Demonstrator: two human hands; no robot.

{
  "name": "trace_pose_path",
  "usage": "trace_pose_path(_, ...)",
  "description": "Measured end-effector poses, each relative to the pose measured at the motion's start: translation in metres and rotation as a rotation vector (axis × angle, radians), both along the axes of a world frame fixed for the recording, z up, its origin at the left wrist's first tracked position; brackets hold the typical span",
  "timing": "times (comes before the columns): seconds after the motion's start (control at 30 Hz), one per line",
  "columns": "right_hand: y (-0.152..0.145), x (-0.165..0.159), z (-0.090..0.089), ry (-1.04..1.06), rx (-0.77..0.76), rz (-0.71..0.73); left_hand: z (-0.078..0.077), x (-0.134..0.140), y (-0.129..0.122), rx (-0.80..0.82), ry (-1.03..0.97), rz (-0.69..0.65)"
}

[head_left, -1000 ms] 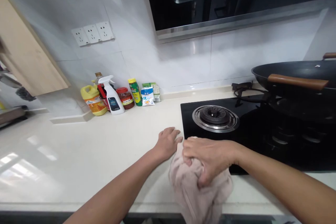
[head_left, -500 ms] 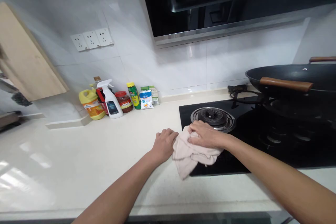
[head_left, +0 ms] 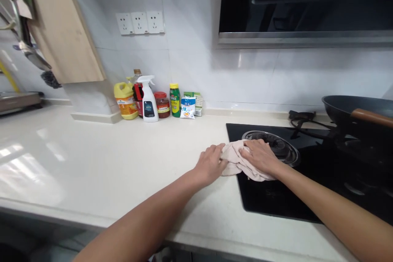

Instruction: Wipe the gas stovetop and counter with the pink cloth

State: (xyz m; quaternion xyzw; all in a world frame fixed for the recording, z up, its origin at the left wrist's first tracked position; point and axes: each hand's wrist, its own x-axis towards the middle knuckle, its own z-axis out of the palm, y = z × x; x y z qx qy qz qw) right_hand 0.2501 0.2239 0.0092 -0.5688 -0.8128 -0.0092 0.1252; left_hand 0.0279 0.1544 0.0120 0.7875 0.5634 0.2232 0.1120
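Observation:
A crumpled pale pink cloth (head_left: 236, 159) lies across the left edge of the black glass cooktop (head_left: 270, 196), partly on the white counter. My right hand (head_left: 260, 155) presses on the cloth with bent fingers gripping its folds, just in front of the round burner (head_left: 284, 147). At the cloth's left end, my left hand (head_left: 211, 164) has its fingers closed around the edge. Part of the burner is hidden behind my right hand.
A dark wok (head_left: 344, 108) with a wooden handle stands at the right. Along the wall are a yellow jug (head_left: 125, 102), a white spray bottle (head_left: 150, 104), a red-lidded jar (head_left: 162, 106), a green bottle (head_left: 175, 102) and packets (head_left: 188, 108). A range hood (head_left: 301, 39) hangs above.
My left hand has gone from resting beside the cloth to gripping its left edge. The cloth's loose front corner is drawn in. The view has turned left and levelled.

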Motion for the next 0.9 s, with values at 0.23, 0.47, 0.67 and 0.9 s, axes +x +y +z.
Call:
trace_pose_path(0.23, 0.047, -0.029, -0.001, -0.044, -0.022, -0.088, 0.000, 0.002, -0.007, 0.155, -0.081, -0.084)
trace_pose_path(0.47, 0.093, -0.058, -0.001, 0.000, -0.040, -0.138, -0.004, -0.015, 0.009, 0.116, 0.178, 0.078)
trace_pose_path(0.67, 0.088, -0.066, 0.006, -0.026, -0.088, -0.047, -0.003, -0.036, 0.030, -0.028, 0.269, 0.241)
trace_pose_path(0.9, 0.033, -0.061, 0.006, -0.053, -0.145, 0.116, 0.000, -0.039, 0.031, -0.039, 0.179, 0.252)
